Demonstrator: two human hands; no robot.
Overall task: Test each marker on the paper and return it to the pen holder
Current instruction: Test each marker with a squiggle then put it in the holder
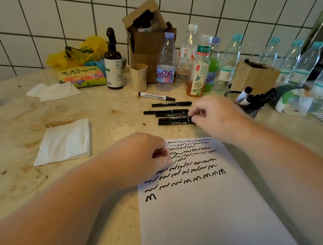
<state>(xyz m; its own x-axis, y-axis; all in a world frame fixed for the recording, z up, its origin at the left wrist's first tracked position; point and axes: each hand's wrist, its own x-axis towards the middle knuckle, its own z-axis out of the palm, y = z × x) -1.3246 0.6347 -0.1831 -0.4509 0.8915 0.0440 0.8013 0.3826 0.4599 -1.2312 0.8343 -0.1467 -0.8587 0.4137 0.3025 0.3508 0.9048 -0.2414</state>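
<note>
A white sheet of paper (208, 206) lies before me, its upper part filled with black squiggles. My left hand (140, 160) rests on its top-left corner, fingers curled, holding nothing visible. Beyond the sheet several black markers (172, 112) lie in a row, and a white-barrelled marker (155, 96) lies farthest back. My right hand (213, 115) reaches over the right ends of the nearest markers (174, 120), fingertips pinching one of them. To the right stands a black mesh pen holder (252, 111) with a few markers (244, 94) in it.
A folded napkin (64, 141) lies to the left. Along the tiled wall stand a brown spray bottle (113, 63), a beige cup (139, 77), a cardboard box (148, 38) and several plastic bottles (165, 62). A snack bag (81, 76) sits back left.
</note>
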